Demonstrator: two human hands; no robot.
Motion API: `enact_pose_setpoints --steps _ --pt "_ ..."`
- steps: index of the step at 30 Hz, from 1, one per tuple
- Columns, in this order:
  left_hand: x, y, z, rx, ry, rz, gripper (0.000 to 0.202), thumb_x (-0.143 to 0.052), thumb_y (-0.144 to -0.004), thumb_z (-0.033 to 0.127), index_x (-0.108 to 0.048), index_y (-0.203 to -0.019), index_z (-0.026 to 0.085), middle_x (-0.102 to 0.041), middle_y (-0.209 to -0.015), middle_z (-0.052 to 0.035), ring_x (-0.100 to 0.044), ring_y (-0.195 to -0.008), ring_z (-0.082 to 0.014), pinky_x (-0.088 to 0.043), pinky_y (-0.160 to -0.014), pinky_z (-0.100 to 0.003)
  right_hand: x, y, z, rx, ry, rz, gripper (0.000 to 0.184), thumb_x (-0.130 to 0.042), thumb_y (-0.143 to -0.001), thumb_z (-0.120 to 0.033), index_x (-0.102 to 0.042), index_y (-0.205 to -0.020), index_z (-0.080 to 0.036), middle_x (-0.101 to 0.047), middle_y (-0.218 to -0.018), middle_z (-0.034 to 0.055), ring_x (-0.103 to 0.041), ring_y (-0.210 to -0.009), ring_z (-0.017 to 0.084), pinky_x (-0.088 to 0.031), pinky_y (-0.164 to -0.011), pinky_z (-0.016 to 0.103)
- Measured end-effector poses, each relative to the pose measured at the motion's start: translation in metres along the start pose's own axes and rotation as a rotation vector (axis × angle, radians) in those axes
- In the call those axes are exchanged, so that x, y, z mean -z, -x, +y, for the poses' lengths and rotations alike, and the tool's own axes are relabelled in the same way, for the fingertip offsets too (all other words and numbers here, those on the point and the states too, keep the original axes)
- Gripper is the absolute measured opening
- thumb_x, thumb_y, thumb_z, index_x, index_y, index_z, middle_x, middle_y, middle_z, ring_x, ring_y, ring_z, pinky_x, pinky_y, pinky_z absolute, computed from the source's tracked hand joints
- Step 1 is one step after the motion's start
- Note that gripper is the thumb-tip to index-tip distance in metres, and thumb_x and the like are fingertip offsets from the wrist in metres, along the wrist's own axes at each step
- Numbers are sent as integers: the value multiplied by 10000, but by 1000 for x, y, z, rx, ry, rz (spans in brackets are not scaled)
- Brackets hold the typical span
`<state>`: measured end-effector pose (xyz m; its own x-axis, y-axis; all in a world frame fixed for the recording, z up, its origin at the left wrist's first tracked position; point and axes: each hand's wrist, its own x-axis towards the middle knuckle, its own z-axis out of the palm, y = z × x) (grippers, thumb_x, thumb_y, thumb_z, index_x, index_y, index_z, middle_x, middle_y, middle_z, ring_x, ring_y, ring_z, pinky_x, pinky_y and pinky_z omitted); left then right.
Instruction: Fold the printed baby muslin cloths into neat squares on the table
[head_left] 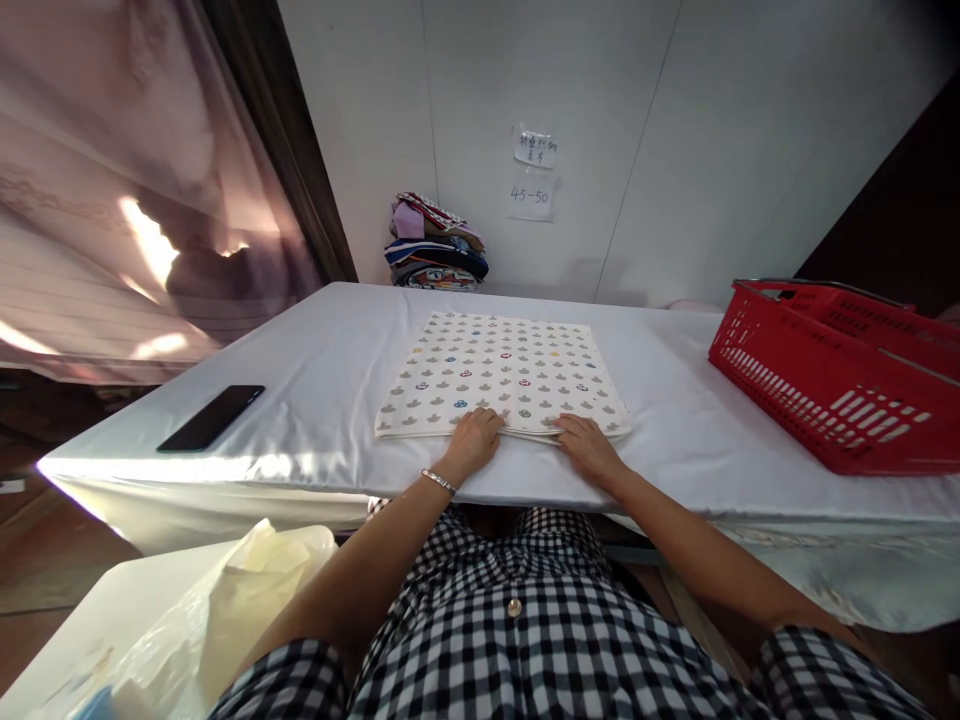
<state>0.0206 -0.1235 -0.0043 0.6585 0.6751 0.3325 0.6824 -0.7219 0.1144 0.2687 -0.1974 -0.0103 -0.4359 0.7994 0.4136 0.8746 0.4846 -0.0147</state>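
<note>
A cream cloth (517, 365) with small grey, red and blue motifs lies folded flat on the white-covered table. My left hand (476, 440), with a silver bracelet at the wrist, has its fingers curled over the cloth's near edge, left of the middle. At the same edge, further right, my right hand (589, 450) grips the cloth with bent fingers. The thumbs are mostly hidden. Between the hands the near edge shows layers slightly lifted apart.
A black phone (211, 417) lies on the white tablecloth (315, 370) at left. At right stands a red plastic basket (832, 380). Folded clothes (436, 245) are stacked by the back wall. A plastic bag (247, 600) rests on a white stool (112, 610) at lower left.
</note>
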Motion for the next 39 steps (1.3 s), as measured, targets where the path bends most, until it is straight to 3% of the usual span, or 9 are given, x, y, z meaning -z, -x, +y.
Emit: enact_pose_setpoints --steps 7,12,18,26,33,39 --pt "5 -4 18 -109 -10 -7 304 -411 -843 116 -531 -1111 198 -570 -1076 -69 -487 -1013 -202 -373 -860 -341 -2 1 -2 -18 -30 -3 179 -459 -863 -118 -625 -916 -160 -602 -1106 98 -511 -1024 210 -406 -859 369" --pt "-2 -15 32 -224 -2 -9 249 -398 -888 172 -555 -1079 208 -565 -1098 -63 -489 -1003 -195 -370 -833 -330 4 0 -5 -23 -16 -7 172 -474 -864 -132 -623 -944 -162 -606 -1089 94 -509 -1021 209 -401 -857 367" --pt "-10 -26 40 -154 107 -10 227 -443 -896 346 -605 -1002 229 -605 -957 -33 -514 -932 -181 -364 -813 -322 2 1 -3 -12 -10 23 175 -490 -855 -126 -630 -953 -163 -597 -1112 104 -501 -1048 219 -405 -855 379" --pt "-14 -32 49 -171 -11 -31 236 -388 -911 218 -623 -893 203 -596 -878 -53 -512 -879 -190 -339 -770 -347 -3 4 0 6 -13 48 186 -467 -853 -117 -640 -895 -175 -546 -1210 102 -444 -1135 228 -378 -894 388" --pt "-13 -26 51 -255 -63 -45 167 -447 -888 265 -593 -905 187 -576 -920 -55 -491 -909 -204 -346 -791 -350 2 0 -5 -24 33 -55 166 -459 -877 -143 -616 -823 -158 -598 -904 66 -501 -850 182 -389 -746 307" --pt "-16 -28 51 -232 -42 -80 162 -421 -895 196 -583 -907 192 -566 -925 -59 -492 -911 -198 -356 -777 -334 7 2 -1 -13 64 -72 169 -455 -890 -167 -622 -867 -166 -607 -921 62 -509 -855 177 -391 -746 305"
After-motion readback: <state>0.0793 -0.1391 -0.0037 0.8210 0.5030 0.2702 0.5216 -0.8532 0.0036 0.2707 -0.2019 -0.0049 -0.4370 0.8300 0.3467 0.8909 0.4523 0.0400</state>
